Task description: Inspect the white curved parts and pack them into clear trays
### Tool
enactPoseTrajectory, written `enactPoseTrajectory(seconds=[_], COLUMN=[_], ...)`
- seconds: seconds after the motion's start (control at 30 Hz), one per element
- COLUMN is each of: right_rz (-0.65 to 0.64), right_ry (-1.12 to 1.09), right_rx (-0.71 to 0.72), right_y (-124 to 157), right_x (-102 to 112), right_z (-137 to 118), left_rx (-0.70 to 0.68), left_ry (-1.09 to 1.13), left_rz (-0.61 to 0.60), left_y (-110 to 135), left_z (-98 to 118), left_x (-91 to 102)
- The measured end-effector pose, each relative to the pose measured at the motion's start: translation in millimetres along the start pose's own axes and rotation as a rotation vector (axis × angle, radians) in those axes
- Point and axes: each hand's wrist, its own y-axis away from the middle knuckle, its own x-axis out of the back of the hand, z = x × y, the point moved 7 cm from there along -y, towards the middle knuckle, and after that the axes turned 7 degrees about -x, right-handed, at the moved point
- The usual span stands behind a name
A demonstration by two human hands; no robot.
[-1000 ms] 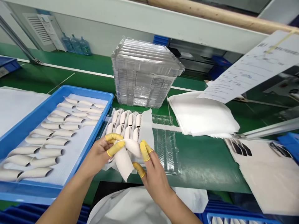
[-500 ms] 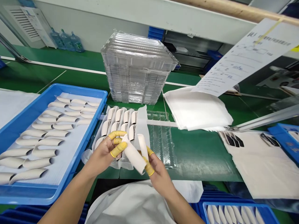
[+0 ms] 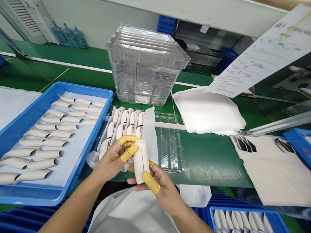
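Both hands hold two white curved shell pieces [image 3: 141, 160] pressed side by side, standing upright over the table's near edge. My left hand [image 3: 116, 157], with yellow finger cots, pinches their upper left side. From below, my right hand [image 3: 155, 187] grips their bottom with its thumb across the front. Just behind them lies a clear plastic tray [image 3: 170, 145]; its left half holds rows of similar white pieces [image 3: 123, 124] on thin white film.
A blue bin [image 3: 55, 191] at left holds several white pieces in rows. A tall stack of clear trays [image 3: 145, 64] stands behind, a pile of white sheets [image 3: 206, 111] to its right, a paper form [image 3: 262, 58] hanging above. Another blue bin [image 3: 245, 218] sits low right.
The two pieces, first splayed apart at an angle, have been turned and brought together upright. Both hands have shifted slightly toward me, and the camera has tilted down a little.
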Motion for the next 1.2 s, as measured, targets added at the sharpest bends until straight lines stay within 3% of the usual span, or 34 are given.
enactPoseTrajectory(seconds=[0.33,0.6,0.77,1.03,1.2], right_rz=[0.062,0.025,0.06,0.181,0.232], right_ry=[0.113,0.288,0.317,0.362,0.376], right_rx=[0.122,0.273,0.301,0.315,0.281], right_y=[-2.4,18.8,22.7,19.4,18.5], right_x=[3.1,-5.1,-6.1,-0.7,1.8], right_z=[-7.6,-18.2,-25.4,-32.3,-31.9], left_rx=[-0.13,-0.074,0.061,0.358,0.41], left_ry=[-0.303,-0.197,-0.091,0.216,0.245], left_rz=[0.094,0.166,0.18,0.211,0.24], left_y=[-4.1,-21.3,-29.5,-21.8,-16.9], left_z=[23.1,33.2,18.0,-28.5,-39.1], left_x=[3.4,1.6,2.1,-10.6,-13.8])
